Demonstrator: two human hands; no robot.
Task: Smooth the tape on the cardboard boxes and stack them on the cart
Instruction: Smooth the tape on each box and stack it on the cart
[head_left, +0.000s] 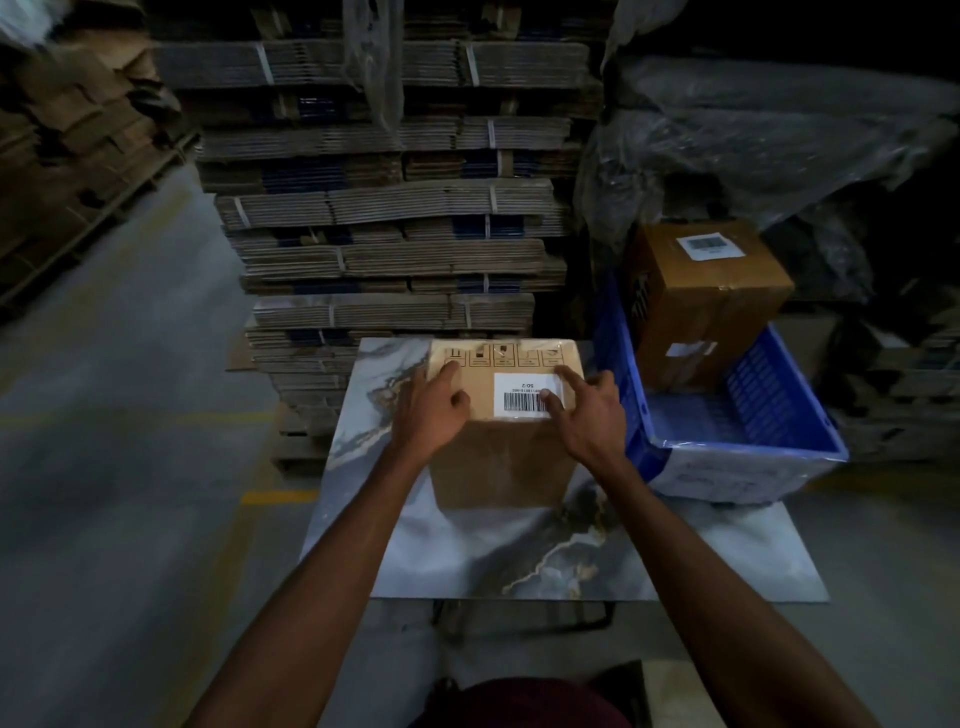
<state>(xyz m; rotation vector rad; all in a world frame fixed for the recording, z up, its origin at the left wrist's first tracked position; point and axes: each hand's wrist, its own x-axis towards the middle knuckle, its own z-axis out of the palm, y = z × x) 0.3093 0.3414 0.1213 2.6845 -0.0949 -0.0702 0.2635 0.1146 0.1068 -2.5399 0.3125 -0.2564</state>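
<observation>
A brown cardboard box (501, 462) stands on a marbled grey table top (519, 551), with a white barcode label (522, 395) on its top face. My left hand (434, 410) rests on the left part of the top, its forefinger stretched toward the far edge. On the right part lies my right hand (589, 410), forefinger stretched out and thumb touching the label. To the right, a blue plastic crate (737, 441) holds a second taped brown box (706, 296) with a white label.
Tall piles of strapped flat cardboard (389, 208) rise right behind the table. Plastic-wrapped goods (753, 130) sit at the back right. More cardboard stacks (67, 130) line the left side. Grey concrete floor (130, 415) with yellow lines spreads to the left.
</observation>
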